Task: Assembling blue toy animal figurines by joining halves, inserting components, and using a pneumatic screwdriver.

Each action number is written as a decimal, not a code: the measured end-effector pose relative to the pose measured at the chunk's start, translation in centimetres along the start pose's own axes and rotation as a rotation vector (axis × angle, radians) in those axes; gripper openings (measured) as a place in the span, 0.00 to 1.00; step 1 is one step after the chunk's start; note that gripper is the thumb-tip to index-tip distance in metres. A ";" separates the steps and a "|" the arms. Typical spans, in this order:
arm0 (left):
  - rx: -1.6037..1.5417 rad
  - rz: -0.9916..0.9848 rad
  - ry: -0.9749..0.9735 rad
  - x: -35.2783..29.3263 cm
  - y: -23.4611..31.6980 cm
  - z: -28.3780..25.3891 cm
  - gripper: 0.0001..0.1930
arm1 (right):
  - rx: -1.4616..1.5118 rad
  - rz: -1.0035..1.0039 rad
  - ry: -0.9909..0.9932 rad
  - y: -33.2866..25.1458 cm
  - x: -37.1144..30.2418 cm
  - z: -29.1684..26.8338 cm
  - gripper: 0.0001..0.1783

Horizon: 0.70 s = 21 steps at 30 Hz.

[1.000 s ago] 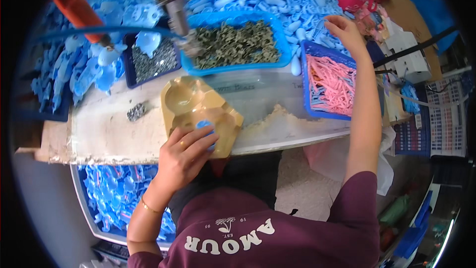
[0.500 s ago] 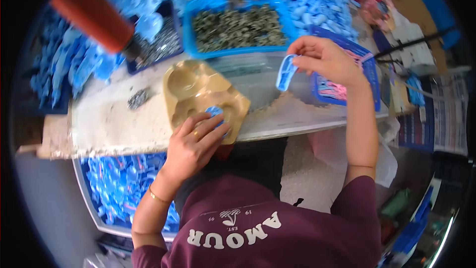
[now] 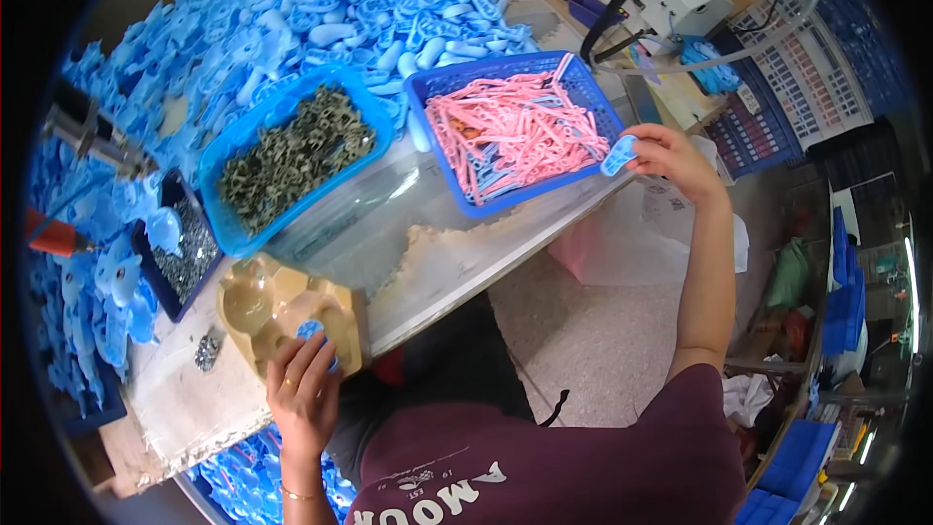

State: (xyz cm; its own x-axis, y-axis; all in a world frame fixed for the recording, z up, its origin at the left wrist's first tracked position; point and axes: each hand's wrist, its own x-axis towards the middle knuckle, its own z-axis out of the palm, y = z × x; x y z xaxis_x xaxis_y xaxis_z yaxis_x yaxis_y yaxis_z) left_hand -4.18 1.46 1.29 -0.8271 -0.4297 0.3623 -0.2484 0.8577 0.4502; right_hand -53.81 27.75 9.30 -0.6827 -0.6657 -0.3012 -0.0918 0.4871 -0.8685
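My right hand (image 3: 678, 163) pinches a small light-blue, elongated plastic part (image 3: 618, 157) between thumb and fingers, beside the right corner of a dark-blue basket (image 3: 505, 200). Thin pink and blue plastic pieces (image 3: 515, 126) fill that basket. At the lower left, my left hand (image 3: 303, 391) lies with bent fingers over a tan, hollowed fixture (image 3: 251, 316). Those fingers press on a blue plastic part (image 3: 310, 330) seated in the fixture. My palm hides some of that part and the fixture's near edge.
A bright-blue tub (image 3: 216, 160) holds dark metal pieces; a navy tray (image 3: 173, 303) of screws stands left of it. Loose screws (image 3: 207, 352) lie on the table. Blue plastic parts (image 3: 292, 29) heap behind. An orange-handled tool (image 3: 53, 233) hangs at left.
My view has swung to the right. My right hand has moved right, past the pink-filled basket, with the light-blue part still pinched. My left hand stays on the part in the fixture.
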 end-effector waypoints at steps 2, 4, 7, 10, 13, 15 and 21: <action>0.026 -0.017 -0.014 0.1 0.1 -0.1 0.22 | 0.036 0.052 0.098 1.7 0.2 -3.9 0.18; 0.014 -0.021 -0.023 0.1 0.4 -0.3 0.22 | -0.019 0.144 0.129 3.0 1.7 -8.7 0.18; 0.012 -0.032 -0.032 0.2 0.4 -0.2 0.23 | 0.067 -0.074 0.559 4.6 5.7 -18.9 0.14; 0.014 -0.043 -0.046 0.1 0.2 0.0 0.23 | 0.122 -0.050 1.081 2.8 8.2 -25.5 0.13; -0.004 -0.042 -0.056 0.3 -0.1 0.1 0.23 | 0.063 -0.067 1.007 3.6 10.2 -27.5 0.15; 0.029 -0.043 -0.050 0.1 0.0 -0.2 0.23 | -0.159 0.054 0.755 1.6 10.7 -22.5 0.16; 0.012 -0.020 -0.036 0.7 0.2 -0.5 0.24 | -0.430 0.190 -0.270 -7.4 4.0 -2.0 0.19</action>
State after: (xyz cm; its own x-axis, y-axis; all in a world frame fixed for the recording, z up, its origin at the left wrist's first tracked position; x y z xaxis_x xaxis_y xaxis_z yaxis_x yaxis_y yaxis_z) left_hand -4.53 1.16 2.05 -0.8396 -0.4363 0.3237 -0.2707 0.8526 0.4469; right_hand -57.33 22.59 15.27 -0.5110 -0.6371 -0.5771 -0.3120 0.7630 -0.5661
